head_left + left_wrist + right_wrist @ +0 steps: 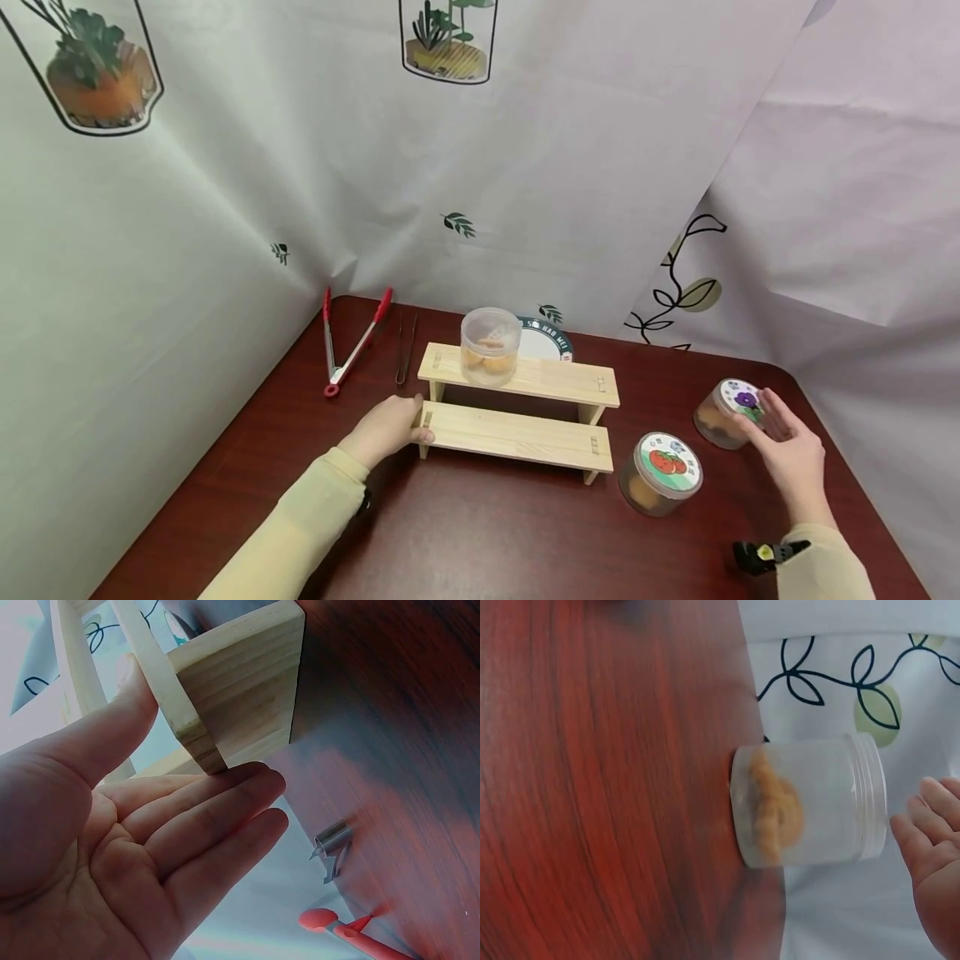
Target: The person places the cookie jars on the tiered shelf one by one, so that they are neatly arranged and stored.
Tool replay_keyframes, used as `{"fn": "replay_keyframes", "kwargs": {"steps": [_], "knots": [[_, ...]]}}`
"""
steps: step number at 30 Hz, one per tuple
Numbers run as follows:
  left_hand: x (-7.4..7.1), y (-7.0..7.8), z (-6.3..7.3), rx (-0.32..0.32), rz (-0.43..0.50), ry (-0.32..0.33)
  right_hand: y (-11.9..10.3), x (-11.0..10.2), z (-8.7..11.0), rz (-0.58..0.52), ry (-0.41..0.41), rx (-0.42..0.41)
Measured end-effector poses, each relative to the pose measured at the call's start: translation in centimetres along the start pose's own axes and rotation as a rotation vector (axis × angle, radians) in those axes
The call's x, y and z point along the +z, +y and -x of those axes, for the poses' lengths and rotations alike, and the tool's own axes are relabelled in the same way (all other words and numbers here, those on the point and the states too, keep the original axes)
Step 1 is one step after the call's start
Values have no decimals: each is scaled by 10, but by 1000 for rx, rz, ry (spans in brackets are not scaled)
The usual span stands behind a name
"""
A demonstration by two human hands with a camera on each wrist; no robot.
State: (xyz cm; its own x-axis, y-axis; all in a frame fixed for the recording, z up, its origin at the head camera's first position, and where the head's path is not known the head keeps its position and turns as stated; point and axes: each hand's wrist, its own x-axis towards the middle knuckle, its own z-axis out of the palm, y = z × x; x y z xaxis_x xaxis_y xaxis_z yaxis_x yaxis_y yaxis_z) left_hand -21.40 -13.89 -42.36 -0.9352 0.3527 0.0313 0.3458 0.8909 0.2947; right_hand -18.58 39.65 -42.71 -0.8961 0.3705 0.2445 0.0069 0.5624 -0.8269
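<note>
At the left end of a two-step wooden rack point(517, 436), my left hand point(386, 429) grips the lower board. The thumb lies over the board and the other fingers are along its end, as the left wrist view point(172, 847) shows. Far right, my right hand point(795, 467) is at the lid of a clear round jar with a purple flower label point(723, 421). Its fingers are extended and hold nothing; the right wrist view has a small gap between the fingertips point(901, 829) and the lid. Biscuit-like pieces point(776, 810) lie inside this jar.
An unlidded clear jar point(491, 346) with similar pieces stands on the upper board. A lidded jar with a tomato label point(660, 475) is right of the rack. Red-handled tongs point(348, 358), tweezers point(405, 354) and a plate point(551, 337) lie behind on the table.
</note>
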Motion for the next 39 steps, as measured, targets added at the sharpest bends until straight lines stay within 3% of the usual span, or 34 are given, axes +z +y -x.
{"fn": "replay_keyframes", "kwargs": {"steps": [14, 21, 28, 39], "knots": [[0, -3, 1, -1, -9, 3, 11, 3, -6, -64, 160, 172], [2, -4, 0, -6, -7, 0, 21, 6, -4, 11, 103, 206], [2, -4, 0, -13, -3, -3, 26, 11, -5, -59, 95, 205], [3, -2, 0, 6, 5, 4, 37, 16, -10, -78, 62, 255]]}}
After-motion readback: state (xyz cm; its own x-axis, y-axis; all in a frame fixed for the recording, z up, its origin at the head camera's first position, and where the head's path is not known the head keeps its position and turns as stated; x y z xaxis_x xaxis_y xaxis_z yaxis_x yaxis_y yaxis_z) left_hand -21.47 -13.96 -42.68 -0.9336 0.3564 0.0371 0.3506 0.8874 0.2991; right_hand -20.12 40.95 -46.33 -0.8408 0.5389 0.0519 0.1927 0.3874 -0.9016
